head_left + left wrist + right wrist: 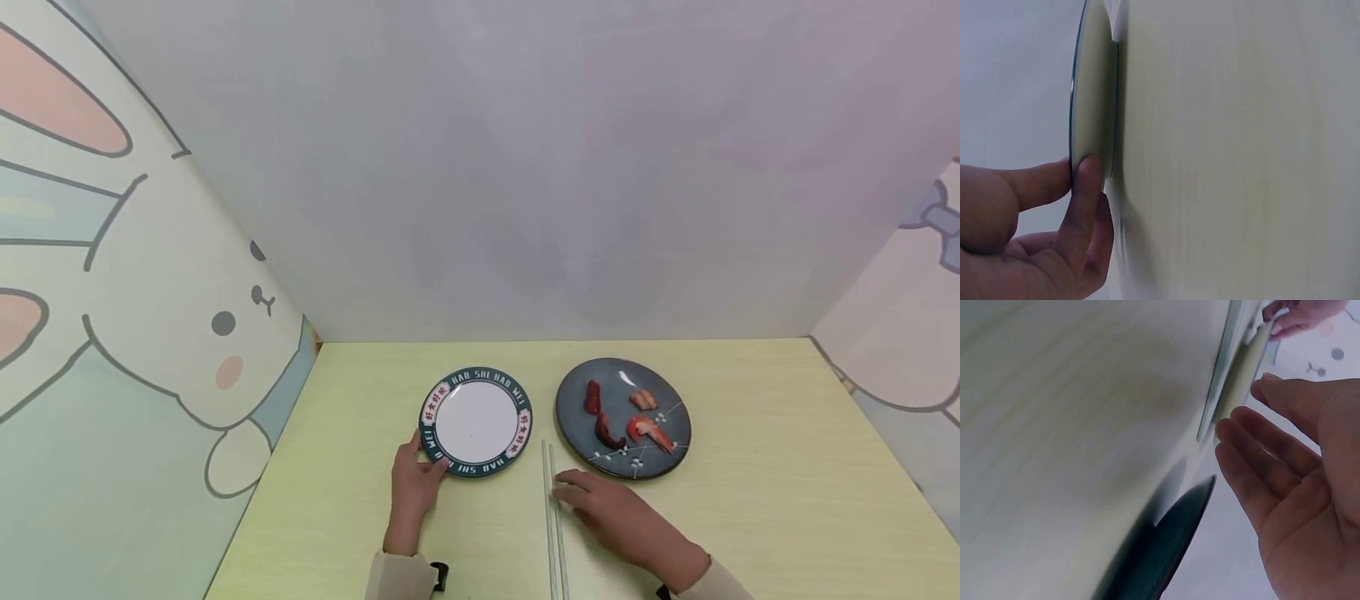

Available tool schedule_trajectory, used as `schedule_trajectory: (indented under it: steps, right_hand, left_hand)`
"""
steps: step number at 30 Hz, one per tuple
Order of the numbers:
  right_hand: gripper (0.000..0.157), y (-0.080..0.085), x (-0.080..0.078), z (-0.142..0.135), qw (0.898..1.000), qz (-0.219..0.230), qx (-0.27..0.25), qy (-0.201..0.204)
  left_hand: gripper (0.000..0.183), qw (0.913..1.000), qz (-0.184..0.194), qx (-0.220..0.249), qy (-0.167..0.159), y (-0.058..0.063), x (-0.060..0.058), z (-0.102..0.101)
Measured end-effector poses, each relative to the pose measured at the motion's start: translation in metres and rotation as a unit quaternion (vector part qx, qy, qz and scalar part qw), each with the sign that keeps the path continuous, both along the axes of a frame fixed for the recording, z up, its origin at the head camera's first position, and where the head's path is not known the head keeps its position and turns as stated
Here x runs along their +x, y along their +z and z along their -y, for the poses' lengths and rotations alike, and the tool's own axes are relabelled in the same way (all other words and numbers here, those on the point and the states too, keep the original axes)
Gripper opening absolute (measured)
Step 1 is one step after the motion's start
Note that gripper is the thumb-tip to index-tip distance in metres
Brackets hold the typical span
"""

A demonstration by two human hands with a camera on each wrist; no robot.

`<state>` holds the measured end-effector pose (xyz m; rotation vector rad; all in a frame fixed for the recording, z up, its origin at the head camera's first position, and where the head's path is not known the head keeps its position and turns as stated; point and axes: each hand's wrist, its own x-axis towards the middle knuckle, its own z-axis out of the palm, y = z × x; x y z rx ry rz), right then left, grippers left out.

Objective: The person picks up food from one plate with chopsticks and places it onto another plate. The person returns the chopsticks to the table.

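Note:
My left hand point(415, 486) pinches the near left rim of a white plate point(477, 422) with a dark green lettered border. In the left wrist view the thumb lies on the plate's upper face and a finger under its rim point(1092, 100). My right hand point(618, 517) hovers by a pair of long pale chopsticks point(551, 517), its fingers loosely bent and holding nothing. Whether a fingertip touches the chopsticks I cannot tell. In the right wrist view the palm point(1304, 537) faces the camera, with the chopsticks point(1217, 375) beyond the fingertips.
A dark grey-blue plate point(581, 433) lies right of the white one. On it are a shrimp point(651, 433), a small pinkish-orange piece point(643, 400) and two dark red pieces point(593, 397). A pale wall point(562, 183) rises behind the wooden table point(780, 467).

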<state>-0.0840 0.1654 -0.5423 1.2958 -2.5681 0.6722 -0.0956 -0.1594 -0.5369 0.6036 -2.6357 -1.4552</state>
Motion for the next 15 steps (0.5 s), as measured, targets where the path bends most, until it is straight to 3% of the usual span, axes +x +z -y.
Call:
schedule_trajectory:
  steps: [8,15]
  right_hand:
    - [0.047,0.007,0.010,-0.017,0.996,0.028,-0.022,-0.082]
    - [0.055,0.012,0.018,-0.028,0.987,-0.014,-0.072,-0.140]
  left_hand:
    - [0.073,0.9999,-0.001,-0.014,0.006,0.001,0.000,0.000]
    - [0.068,0.9984,-0.009,-0.049,0.027,0.005,0.003,-0.001]
